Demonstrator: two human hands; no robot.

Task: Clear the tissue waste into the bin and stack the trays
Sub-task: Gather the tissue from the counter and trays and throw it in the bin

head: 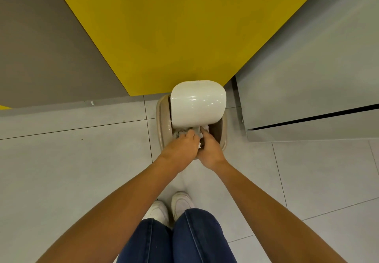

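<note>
A beige bin [162,117] stands on the floor against the yellow wall, its white lid [198,104] raised upright. Both my hands reach into its mouth. My left hand [181,147] grips crumpled white tissue [179,134] over the opening. My right hand [209,149] is beside it with fingers pointing into the bin, touching more white tissue [205,128] just under the lid. How the right fingers lie is hidden. No trays are in view.
A yellow wall panel [174,29] rises behind the bin, a grey-brown panel [41,47] to its left. A grey cabinet [307,78] stands close at the right. Pale floor tiles [71,170] spread around. My white shoes [170,207] and jeans are below.
</note>
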